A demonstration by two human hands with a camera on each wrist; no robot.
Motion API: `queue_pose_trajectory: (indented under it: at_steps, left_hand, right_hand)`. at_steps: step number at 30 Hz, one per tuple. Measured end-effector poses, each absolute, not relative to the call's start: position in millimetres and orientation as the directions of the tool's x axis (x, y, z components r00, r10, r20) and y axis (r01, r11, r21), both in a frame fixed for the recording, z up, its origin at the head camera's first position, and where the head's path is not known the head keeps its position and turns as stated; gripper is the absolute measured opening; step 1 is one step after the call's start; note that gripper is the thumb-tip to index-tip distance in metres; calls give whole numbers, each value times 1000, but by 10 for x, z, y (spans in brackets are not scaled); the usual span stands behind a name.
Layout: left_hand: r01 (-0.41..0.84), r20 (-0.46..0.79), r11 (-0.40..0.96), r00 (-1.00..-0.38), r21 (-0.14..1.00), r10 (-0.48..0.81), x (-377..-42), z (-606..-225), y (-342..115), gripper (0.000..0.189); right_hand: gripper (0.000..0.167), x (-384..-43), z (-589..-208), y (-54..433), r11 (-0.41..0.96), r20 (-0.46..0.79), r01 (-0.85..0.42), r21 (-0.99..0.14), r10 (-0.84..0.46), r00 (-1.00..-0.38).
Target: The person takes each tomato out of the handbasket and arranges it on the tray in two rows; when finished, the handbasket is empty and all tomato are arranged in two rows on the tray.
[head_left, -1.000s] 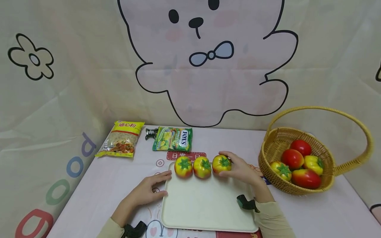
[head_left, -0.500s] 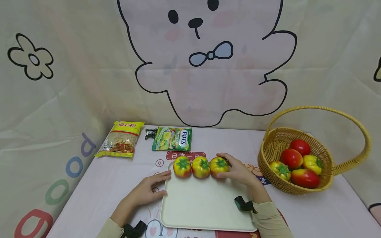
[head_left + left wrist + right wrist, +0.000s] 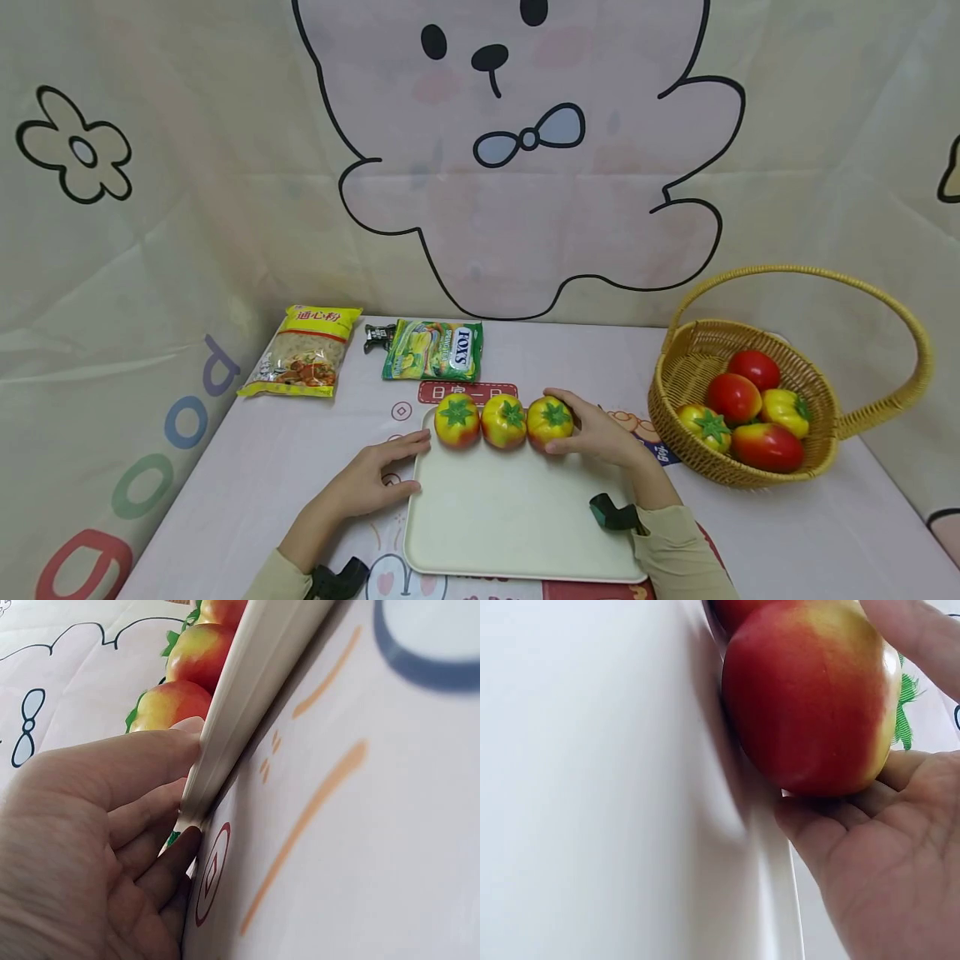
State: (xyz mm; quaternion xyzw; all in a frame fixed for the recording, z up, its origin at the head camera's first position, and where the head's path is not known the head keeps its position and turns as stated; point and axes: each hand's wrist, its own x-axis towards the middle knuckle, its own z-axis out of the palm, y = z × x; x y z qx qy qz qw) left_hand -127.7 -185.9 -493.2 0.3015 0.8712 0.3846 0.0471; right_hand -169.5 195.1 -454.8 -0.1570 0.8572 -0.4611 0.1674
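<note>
The right hand (image 3: 603, 433) grips the right-end yellow-and-red fruit (image 3: 549, 421), thumb on its near side and fingers on the far side. The left hand (image 3: 371, 479) holds nothing in its grasp: its fingers reach out, fairly straight, and touch the left edge of the cream tray (image 3: 525, 517), with the thumb nearer the body. Both wrists carry a dark mount (image 3: 341, 577) beside a beige sleeve.

The gripped fruit sits at the tray's far edge, just beside the middle fruit (image 3: 503, 421), which has the left-end fruit (image 3: 456, 421) at its other side. All three show a green star-shaped top in the head view (the right wrist camera sees mostly the red flank of the gripped one).

To the right of the tray stands a woven basket (image 3: 697, 354) with a tall handle. In it lie two round red fruits (image 3: 733, 398), a yellow one with a green star top (image 3: 705, 425), a yellow pepper (image 3: 786, 412) and a long red piece (image 3: 767, 448).

Beyond the tray, on the white-covered table (image 3: 585, 350), lie a green FOX'S packet (image 3: 433, 350), a small black packet (image 3: 378, 337) and, farther left, a yellow-ended bag (image 3: 303, 354).
</note>
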Motion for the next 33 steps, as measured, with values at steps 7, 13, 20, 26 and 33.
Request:
queue_pose_trajectory:
  at_steps: [7, 13, 20, 26, 33]
  left_hand:
    - [480, 144, 523, -818, 705, 557, -1275, -4929, -1856, 57]
    - [471, 138, 520, -821, 713, 554, -1279, -4940, -1865, 56]
    - [482, 148, 515, -816, 709, 559, -1289, -4963, -1870, 55]
    - [486, 152, 511, -813, 709, 562, -1289, -4962, -1867, 56]
    - [489, 153, 519, -814, 701, 561, -1291, -4964, -1871, 56]
  right_hand:
    - [92, -1723, -4588, 1991, 533, -150, -116, -838, -428, -891]
    - [92, -1730, -4560, 2026, 503, -135, -115, -856, -433, -891]
    - [88, -1714, -4451, 2121, 450, -65, -169, -877, -458, -887]
    - [79, -1693, -4364, 2210, 452, -25, -203, -869, -450, -893]
    - [71, -1656, -4278, 2336, 491, 8, -240, -838, -428, -904]
